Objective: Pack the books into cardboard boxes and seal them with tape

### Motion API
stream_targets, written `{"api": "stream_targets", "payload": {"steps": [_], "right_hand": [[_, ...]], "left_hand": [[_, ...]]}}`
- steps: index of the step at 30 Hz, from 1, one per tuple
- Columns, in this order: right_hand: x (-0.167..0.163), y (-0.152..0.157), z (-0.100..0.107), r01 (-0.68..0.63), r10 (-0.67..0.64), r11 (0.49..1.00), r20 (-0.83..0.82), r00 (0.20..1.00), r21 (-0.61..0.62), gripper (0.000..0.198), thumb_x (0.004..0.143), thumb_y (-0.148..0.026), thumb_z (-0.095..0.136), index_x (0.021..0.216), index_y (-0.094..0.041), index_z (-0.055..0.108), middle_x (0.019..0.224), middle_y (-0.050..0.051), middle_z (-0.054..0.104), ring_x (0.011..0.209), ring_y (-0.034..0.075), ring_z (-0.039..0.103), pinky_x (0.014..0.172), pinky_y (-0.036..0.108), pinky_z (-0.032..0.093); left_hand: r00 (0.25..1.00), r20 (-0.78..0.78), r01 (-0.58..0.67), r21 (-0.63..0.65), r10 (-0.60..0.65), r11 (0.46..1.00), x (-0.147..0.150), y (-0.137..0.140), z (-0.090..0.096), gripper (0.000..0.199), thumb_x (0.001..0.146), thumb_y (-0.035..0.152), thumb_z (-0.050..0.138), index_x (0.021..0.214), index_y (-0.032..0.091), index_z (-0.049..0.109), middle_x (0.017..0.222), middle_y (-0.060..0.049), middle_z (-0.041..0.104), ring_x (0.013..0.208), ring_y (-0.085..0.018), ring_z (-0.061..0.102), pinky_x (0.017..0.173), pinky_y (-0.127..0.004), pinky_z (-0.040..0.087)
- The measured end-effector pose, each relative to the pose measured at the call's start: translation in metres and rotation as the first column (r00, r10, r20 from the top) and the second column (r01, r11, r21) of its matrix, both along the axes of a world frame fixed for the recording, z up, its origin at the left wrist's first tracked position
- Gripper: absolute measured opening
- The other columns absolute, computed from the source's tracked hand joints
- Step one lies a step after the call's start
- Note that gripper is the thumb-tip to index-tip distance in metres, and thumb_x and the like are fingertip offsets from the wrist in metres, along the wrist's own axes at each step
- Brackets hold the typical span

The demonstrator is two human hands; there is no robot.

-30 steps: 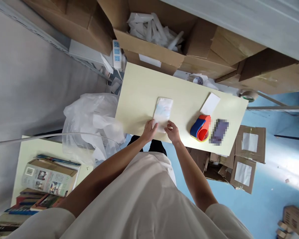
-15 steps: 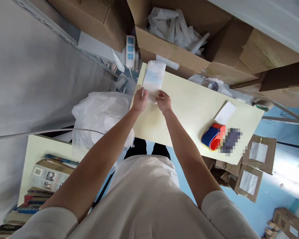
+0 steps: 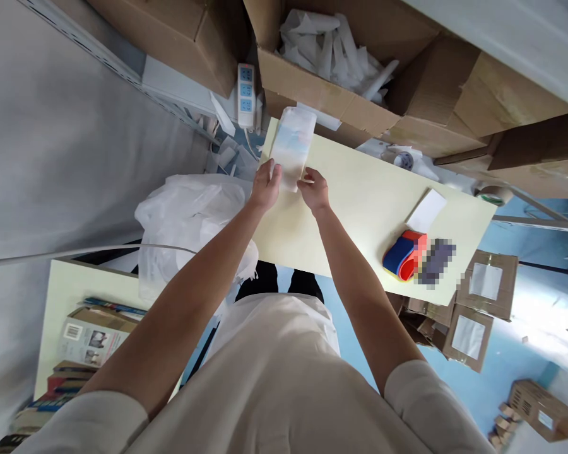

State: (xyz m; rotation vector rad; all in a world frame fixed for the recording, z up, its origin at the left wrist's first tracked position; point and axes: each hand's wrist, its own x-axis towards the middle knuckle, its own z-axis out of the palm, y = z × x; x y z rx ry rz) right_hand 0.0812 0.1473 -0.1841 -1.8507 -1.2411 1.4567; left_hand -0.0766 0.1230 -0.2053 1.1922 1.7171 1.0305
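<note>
A flat white packet [image 3: 293,140] with pale blue and pink patches, perhaps a plastic sleeve, lies lengthwise over the far left end of the cream table [image 3: 355,202]. My left hand [image 3: 266,186] grips its near left edge, thumb on the inner side. At the near right corner, the fingers of my right hand [image 3: 315,191] are curled and pinch the edge. What is inside the packet I cannot make out.
Right on the table are a white card stack [image 3: 426,211], a red and blue rounded object [image 3: 404,255] and a blurred dark item [image 3: 436,261]. An open carton [image 3: 326,88] of white wrapping stands behind. A white plastic bag [image 3: 184,217] bulges at left, near a power strip [image 3: 246,94].
The packet and both hands have shifted slightly away from me. My right fingers look a little less tightly curled. The camera view has turned slightly.
</note>
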Motion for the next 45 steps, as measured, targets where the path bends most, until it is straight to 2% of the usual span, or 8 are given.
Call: {"api": "stream_targets", "payload": {"steps": [4, 8, 14, 22, 29, 33, 39, 45], "right_hand": [[0.031, -0.043, 0.03, 0.027, -0.027, 1.0, -0.012, 1.0, 0.015, 0.053, 0.073, -0.032, 0.062, 0.125, -0.023, 0.057, 0.114, 0.008, 0.061, 0.086, 0.017, 0.065, 0.083, 0.037, 0.053], [0.084, -0.115, 0.063, 0.079, -0.083, 0.996, -0.091, 0.992, -0.045, 0.051, 0.071, -0.037, 0.065, 0.119, -0.021, 0.059, 0.105, 0.007, 0.062, 0.074, 0.015, 0.066, 0.073, 0.035, 0.056], [0.154, -0.192, 0.086, 0.083, -0.091, 0.994, -0.106, 0.99, -0.074, 0.041, 0.069, -0.038, 0.067, 0.106, -0.02, 0.063, 0.093, 0.005, 0.063, 0.066, 0.015, 0.065, 0.065, 0.032, 0.054], [0.171, -0.176, 0.103, -0.208, 0.217, 0.976, -0.176, 0.96, 0.066, 0.036, 0.068, -0.036, 0.065, 0.1, -0.02, 0.065, 0.088, 0.004, 0.066, 0.064, 0.014, 0.063, 0.065, 0.031, 0.052], [0.125, -0.177, 0.131, -0.353, 0.389, 0.92, -0.27, 0.881, 0.173, 0.034, 0.069, -0.038, 0.065, 0.098, -0.02, 0.065, 0.088, 0.003, 0.066, 0.065, 0.014, 0.063, 0.067, 0.032, 0.053], [0.078, -0.212, 0.135, -0.542, 0.581, 0.814, -0.308, 0.753, 0.208, 0.035, 0.069, -0.041, 0.066, 0.098, -0.02, 0.065, 0.087, 0.004, 0.067, 0.064, 0.015, 0.063, 0.065, 0.031, 0.053], [-0.008, -0.294, 0.141, -0.798, 0.841, 0.533, -0.277, 0.464, 0.281, 0.032, 0.07, -0.04, 0.066, 0.095, -0.02, 0.066, 0.087, 0.004, 0.068, 0.064, 0.015, 0.062, 0.063, 0.029, 0.052], [-0.087, -0.41, 0.141, -0.919, 0.947, 0.271, -0.248, 0.202, 0.286, 0.03, 0.072, -0.036, 0.065, 0.097, -0.02, 0.066, 0.088, 0.004, 0.068, 0.066, 0.014, 0.061, 0.064, 0.028, 0.052]], "left_hand": [[0.999, 0.041, -0.028, -0.067, 0.031, 0.997, 0.017, -0.026, 0.037, 0.07, 0.088, 0.07, 0.037, 0.127, 0.015, 0.055, 0.137, -0.016, 0.055, 0.133, -0.026, 0.046, 0.113, -0.041, 0.031], [0.995, 0.089, 0.051, -0.16, -0.037, 0.986, 0.039, -0.081, 0.08, 0.065, 0.088, 0.064, 0.043, 0.13, 0.015, 0.054, 0.141, -0.016, 0.052, 0.133, -0.028, 0.045, 0.114, -0.044, 0.031], [0.988, 0.151, 0.027, -0.264, 0.013, 0.964, 0.057, -0.158, 0.117, 0.06, 0.08, 0.063, 0.053, 0.121, 0.019, 0.061, 0.135, -0.014, 0.058, 0.127, -0.029, 0.052, 0.107, -0.042, 0.04], [0.87, 0.188, -0.423, -0.194, 0.456, 0.885, 0.079, -0.25, 0.157, 0.071, 0.064, 0.074, 0.062, 0.108, 0.018, 0.064, 0.113, -0.015, 0.069, 0.107, -0.03, 0.063, 0.089, -0.04, 0.05], [0.654, 0.21, -0.709, -0.167, 0.727, 0.685, 0.093, -0.329, 0.183, 0.072, 0.059, 0.079, 0.062, 0.097, 0.018, 0.063, 0.103, -0.013, 0.071, 0.094, -0.028, 0.068, 0.082, -0.04, 0.052], [0.524, 0.249, -0.821, -0.105, 0.814, 0.561, 0.091, -0.373, 0.193, 0.071, 0.056, 0.078, 0.066, 0.094, 0.018, 0.064, 0.098, -0.012, 0.072, 0.09, -0.027, 0.068, 0.082, -0.04, 0.052], [0.305, 0.277, -0.949, 0.003, 0.911, 0.317, 0.071, -0.474, 0.19, 0.064, 0.059, 0.073, 0.067, 0.093, 0.018, 0.067, 0.09, -0.009, 0.073, 0.084, -0.025, 0.068, 0.079, -0.039, 0.052], [0.039, 0.312, -0.999, -0.015, 0.949, 0.046, 0.049, -0.6, 0.175, 0.062, 0.059, 0.069, 0.069, 0.092, 0.016, 0.067, 0.087, -0.01, 0.073, 0.081, -0.023, 0.067, 0.077, -0.037, 0.052]]}}
